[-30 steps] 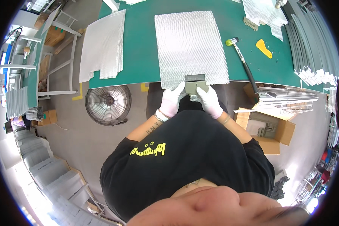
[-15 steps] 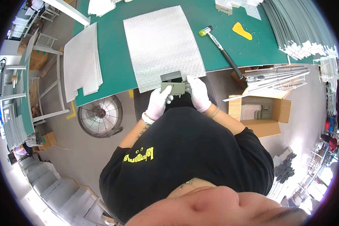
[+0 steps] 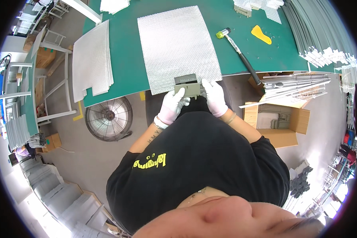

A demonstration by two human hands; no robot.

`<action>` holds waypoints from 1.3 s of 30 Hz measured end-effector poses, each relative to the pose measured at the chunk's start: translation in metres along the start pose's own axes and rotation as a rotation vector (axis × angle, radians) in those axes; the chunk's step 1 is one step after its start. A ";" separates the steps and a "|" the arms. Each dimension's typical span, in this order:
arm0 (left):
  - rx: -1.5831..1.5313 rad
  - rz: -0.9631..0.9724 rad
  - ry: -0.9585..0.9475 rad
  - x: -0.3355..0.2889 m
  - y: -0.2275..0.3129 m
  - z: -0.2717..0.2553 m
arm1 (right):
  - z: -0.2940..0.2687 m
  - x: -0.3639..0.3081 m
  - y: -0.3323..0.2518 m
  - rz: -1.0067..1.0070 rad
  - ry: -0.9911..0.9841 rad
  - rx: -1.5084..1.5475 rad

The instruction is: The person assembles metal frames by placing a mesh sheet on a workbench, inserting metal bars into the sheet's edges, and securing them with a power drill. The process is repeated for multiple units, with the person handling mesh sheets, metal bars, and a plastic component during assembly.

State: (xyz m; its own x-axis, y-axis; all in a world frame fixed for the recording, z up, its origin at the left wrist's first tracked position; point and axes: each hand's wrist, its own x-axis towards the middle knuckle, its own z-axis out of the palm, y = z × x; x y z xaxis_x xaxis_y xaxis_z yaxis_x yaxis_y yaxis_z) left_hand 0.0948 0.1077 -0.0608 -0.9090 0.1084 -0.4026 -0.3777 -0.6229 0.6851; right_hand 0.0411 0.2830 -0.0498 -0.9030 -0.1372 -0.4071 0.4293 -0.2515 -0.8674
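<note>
Gripping a small grey-green block (image 3: 191, 88) at the near edge of the green table (image 3: 127, 59), just above the middle of the frame, we have both gloved hands closed on it: the left hand (image 3: 173, 106) clamps its lower left side and the right hand (image 3: 213, 96) its right end. The block sits against the bottom edge of the large mesh sheet (image 3: 177, 45), and we judge that a push at a slant could crease the thin mesh or shove the sheet askew up the table; a slip could also drop the block off the edge to the floor. Counting, we see one block, two gloved hands, one loose mesh sheet, one stack of mesh sheets (image 3: 92, 59) at the left, one mallet (image 3: 238, 51) with a yellow-green head, one yellow scraper (image 3: 261, 34), one floor fan (image 3: 108, 118) at centre left, and one open cardboard box (image 3: 279, 121) at the right.
</note>
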 end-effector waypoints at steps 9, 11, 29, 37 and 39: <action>0.000 -0.011 0.042 0.001 -0.002 0.000 | 0.007 0.000 0.006 0.005 0.041 -0.002; -0.008 -0.007 0.064 -0.001 0.000 0.004 | 0.008 -0.001 0.009 -0.018 0.035 0.011; 0.094 0.034 0.032 -0.001 0.000 -0.001 | 0.002 -0.002 0.010 0.141 -0.070 0.160; -0.097 0.041 0.046 0.003 -0.012 0.004 | -0.008 0.006 0.018 0.218 -0.237 0.465; -0.174 0.020 0.009 0.000 -0.011 0.006 | -0.010 0.007 0.019 0.191 -0.247 0.425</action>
State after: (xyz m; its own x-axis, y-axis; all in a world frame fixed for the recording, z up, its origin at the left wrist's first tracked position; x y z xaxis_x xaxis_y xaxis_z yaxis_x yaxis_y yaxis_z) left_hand 0.0977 0.1194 -0.0645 -0.9141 0.0877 -0.3958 -0.3222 -0.7498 0.5780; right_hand 0.0430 0.2864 -0.0720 -0.7994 -0.4271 -0.4225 0.6007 -0.5592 -0.5713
